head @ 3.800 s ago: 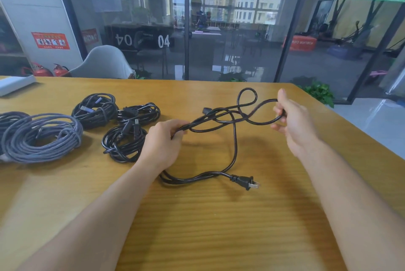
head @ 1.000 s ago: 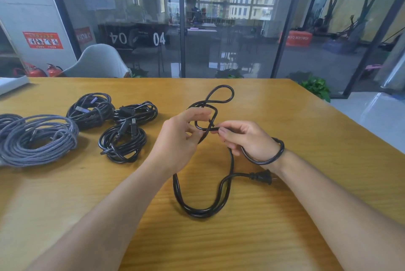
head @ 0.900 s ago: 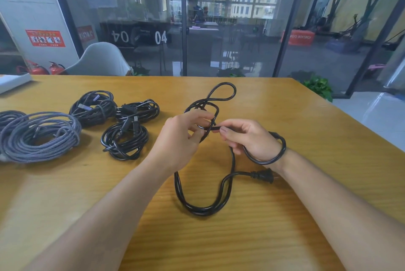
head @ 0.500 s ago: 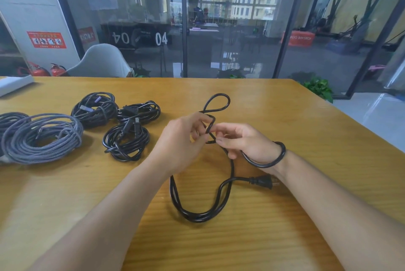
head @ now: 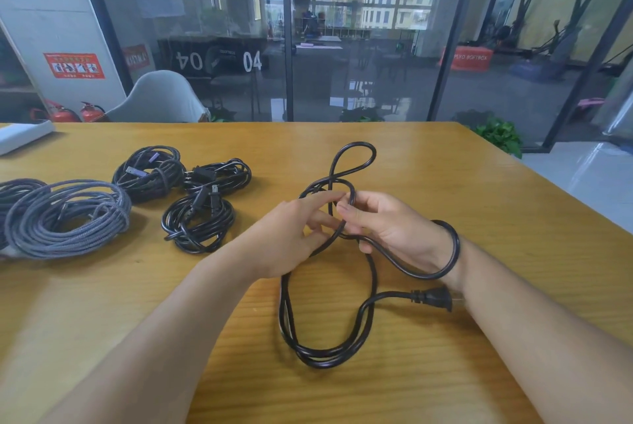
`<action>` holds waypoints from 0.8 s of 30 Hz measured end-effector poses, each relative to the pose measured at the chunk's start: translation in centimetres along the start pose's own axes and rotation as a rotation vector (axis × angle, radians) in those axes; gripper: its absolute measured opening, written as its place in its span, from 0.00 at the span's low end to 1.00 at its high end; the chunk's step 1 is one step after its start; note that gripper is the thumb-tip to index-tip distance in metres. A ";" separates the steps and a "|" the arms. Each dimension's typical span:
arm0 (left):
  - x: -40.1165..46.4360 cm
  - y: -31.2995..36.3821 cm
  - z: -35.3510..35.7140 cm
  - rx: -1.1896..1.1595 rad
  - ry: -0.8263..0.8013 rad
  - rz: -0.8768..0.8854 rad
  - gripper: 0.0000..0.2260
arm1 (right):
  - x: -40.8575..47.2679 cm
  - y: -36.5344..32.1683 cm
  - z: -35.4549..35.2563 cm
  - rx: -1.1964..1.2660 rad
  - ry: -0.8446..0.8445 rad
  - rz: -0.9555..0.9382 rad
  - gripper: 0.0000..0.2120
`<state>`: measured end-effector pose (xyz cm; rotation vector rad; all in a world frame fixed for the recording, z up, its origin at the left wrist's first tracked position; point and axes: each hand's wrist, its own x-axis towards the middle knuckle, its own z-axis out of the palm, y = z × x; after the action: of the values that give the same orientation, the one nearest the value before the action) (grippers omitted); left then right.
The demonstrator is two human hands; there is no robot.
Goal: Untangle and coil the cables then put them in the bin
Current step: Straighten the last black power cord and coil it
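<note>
both hands pinch the black power cord (head: 371,281) mid-worktop (head: 479,183): left hand (head: 287,238), right hand (head: 394,228), 1 loop round the right wrist. untangling step; next, free that wrist loop, then coil. no bin visible.

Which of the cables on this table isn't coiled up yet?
The black power cable held by both hands: it sprawls in loose loops, one around the right wrist. The other bundles to its left all lie wound.
</note>
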<state>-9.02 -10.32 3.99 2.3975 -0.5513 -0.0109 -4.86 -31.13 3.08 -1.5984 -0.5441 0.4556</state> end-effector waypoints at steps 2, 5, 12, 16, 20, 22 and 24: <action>0.1 0.0 -0.1 0.005 -0.016 0.006 0.31 | -0.1 -0.2 -0.1 -0.034 -0.009 0.012 0.12; 0.0 0.2 -0.1 0.051 -0.035 0.004 0.30 | -0.1 -0.2 -0.3 -0.048 -0.043 0.032 0.07; -0.4 0.4 -0.1 0.108 -0.050 0.035 0.27 | -0.7 -1.0 -1.2 -0.205 -0.120 0.111 0.10; -0.5 0.4 0.1 0.153 0.110 0.120 0.20 | -0.7 -1.3 -2.0 -0.228 -0.100 0.116 0.10; -0.2 -0.4 0.2 0.036 0.327 0.139 0.10 | -0.8 -1.4 -2.9 -0.261 -0.148 0.166 0.10; -0.1 -0.6 0.3 -0.015 0.425 0.133 0.09 | -0.8 -1.6 -3.1 -0.233 -0.138 0.189 0.09; -0.1 -0.6 0.5 -0.018 0.508 0.136 0.08 | -1.0 -1.8 -3.1 -0.200 -0.129 0.178 0.07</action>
<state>-8.97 -10.18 3.23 2.2198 -0.4628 0.6296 -3.97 -34.09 5.13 -1.8267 -0.5604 0.6585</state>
